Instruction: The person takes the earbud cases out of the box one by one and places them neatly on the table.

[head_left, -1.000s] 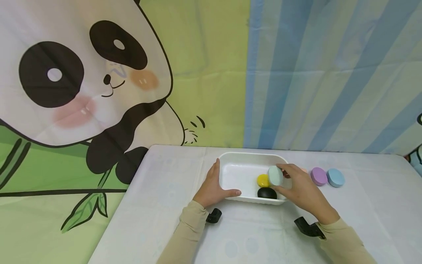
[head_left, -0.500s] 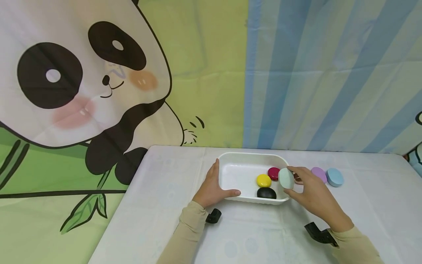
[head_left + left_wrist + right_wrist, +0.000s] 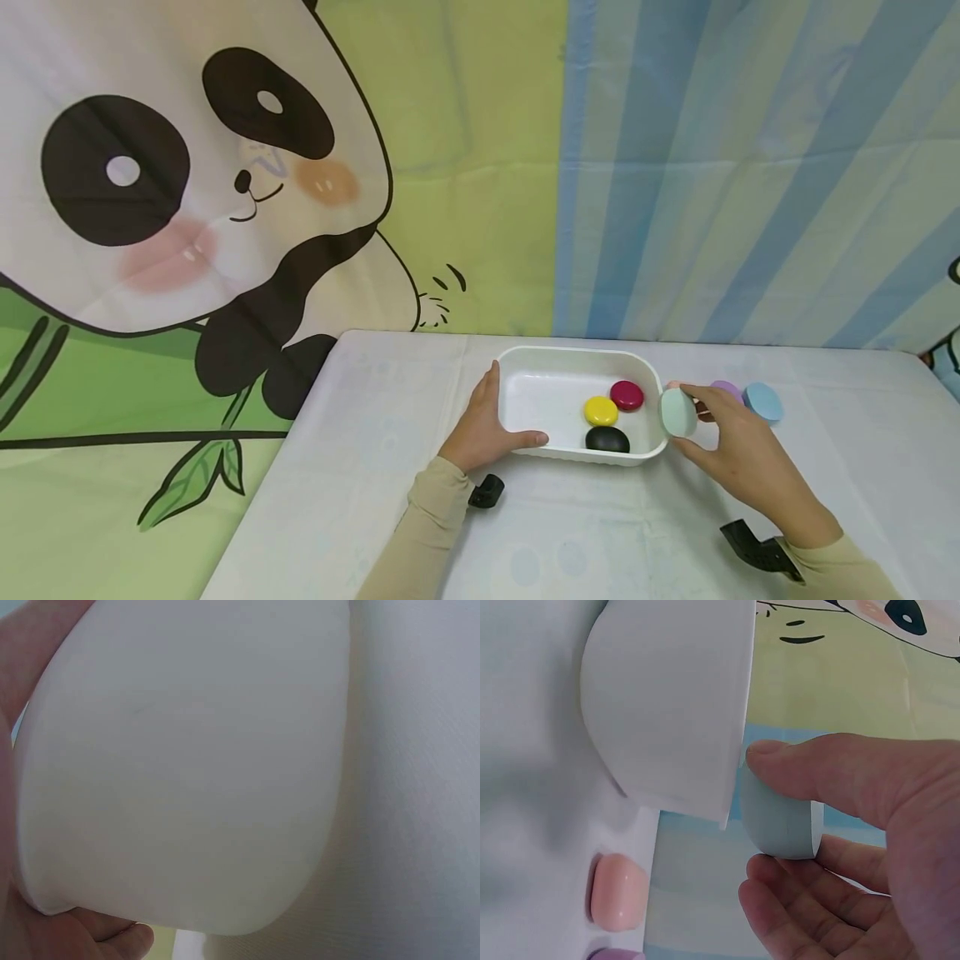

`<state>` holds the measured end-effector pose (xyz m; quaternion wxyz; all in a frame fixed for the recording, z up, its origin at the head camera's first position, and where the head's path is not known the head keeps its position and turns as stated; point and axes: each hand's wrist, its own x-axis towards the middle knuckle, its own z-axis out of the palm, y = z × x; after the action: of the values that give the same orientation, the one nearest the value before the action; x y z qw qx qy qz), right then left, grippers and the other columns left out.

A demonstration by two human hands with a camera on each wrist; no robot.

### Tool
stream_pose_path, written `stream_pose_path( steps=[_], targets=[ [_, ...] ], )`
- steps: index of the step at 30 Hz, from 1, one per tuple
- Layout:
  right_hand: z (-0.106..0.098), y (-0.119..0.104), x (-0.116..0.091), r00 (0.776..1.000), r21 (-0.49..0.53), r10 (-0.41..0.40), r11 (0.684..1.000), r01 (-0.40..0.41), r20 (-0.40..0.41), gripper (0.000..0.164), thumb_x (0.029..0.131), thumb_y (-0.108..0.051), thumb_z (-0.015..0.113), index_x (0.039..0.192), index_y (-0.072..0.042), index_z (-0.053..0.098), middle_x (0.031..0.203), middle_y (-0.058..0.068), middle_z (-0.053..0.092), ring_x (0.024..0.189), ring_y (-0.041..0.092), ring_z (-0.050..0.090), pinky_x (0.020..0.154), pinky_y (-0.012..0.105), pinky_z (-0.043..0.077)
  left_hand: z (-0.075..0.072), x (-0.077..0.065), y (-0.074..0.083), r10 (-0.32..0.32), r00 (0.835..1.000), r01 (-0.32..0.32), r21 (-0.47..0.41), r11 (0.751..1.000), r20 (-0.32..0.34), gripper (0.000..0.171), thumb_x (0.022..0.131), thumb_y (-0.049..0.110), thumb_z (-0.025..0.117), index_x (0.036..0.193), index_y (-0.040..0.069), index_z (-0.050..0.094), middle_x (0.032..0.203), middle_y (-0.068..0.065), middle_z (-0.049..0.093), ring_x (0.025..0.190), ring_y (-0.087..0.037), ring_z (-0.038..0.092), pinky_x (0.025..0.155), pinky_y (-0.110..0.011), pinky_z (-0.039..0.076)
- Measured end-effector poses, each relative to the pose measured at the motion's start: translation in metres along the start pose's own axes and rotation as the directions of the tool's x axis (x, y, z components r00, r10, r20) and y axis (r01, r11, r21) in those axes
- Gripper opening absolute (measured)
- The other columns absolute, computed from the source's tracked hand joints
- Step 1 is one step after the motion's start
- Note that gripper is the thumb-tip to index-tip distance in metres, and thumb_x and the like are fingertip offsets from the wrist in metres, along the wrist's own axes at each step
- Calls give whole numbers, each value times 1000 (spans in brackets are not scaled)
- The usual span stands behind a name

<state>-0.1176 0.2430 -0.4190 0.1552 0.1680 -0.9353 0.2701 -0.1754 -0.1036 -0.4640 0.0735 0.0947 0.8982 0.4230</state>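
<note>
A white plastic tray stands on the table, with a yellow round piece, a dark red one and a black one in its right half. My left hand grips the tray's left end, its thumb over the front rim; the tray's outer wall fills the left wrist view. Just at the right rim, my right hand pinches a pale green round piece between thumb and fingers. The right wrist view has this pale green piece above rim height, beside the tray wall.
Right of the tray lie a blue round piece, a purple one and a pinkish one. Behind the right fingers a brown piece is partly hidden. A printed panda curtain hangs behind the table.
My right hand has moved right with the pale green piece, from over the tray to its right rim. The dark red piece has come into view. My left hand keeps its place.
</note>
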Motion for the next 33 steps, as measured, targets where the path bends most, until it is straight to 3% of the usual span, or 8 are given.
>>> stream_pose_path(
  steps=[6,15,18,25,33],
  targets=[
    [-2,8,-6,1000,-24,10,1000,-10,6,71,70,-8,91,132,3,56,113,16,62,92,36,66,77,56,55,0,0,1,-2,1000,2,9,1000,0,140,65,63,87,163,17,-1,168,-9,10,150,-28,22,116,-50,29],
    [1,17,-13,1000,-16,-5,1000,5,-17,72,64,-4,93,126,6,57,112,17,63,91,34,66,77,52,55,0,-1,2,0,1000,0,9,1000,-2,140,65,63,88,163,17,-1,168,-10,10,150,-29,22,116,-50,29],
    [3,20,-13,1000,-15,4,1000,-4,5,73,64,-4,93,126,8,57,111,20,64,91,35,66,77,52,55,0,-1,2,-2,1000,2,7,1000,-5,140,65,63,88,163,16,0,168,-11,11,149,-29,23,116,-50,30],
    [8,28,-18,987,-15,107,994,-106,124,72,70,-8,90,129,13,53,113,28,62,90,43,66,77,58,54,0,-1,2,-8,1000,8,-1,1000,0,140,65,62,88,163,17,0,168,-9,11,148,-29,25,115,-51,31],
    [16,35,-24,992,-12,67,998,-66,104,68,68,-4,89,126,11,57,111,24,63,88,35,67,75,51,56,0,-1,3,-7,1000,7,8,1000,-1,140,65,63,88,163,16,0,168,-9,11,149,-29,25,115,-50,31]
  ],
)
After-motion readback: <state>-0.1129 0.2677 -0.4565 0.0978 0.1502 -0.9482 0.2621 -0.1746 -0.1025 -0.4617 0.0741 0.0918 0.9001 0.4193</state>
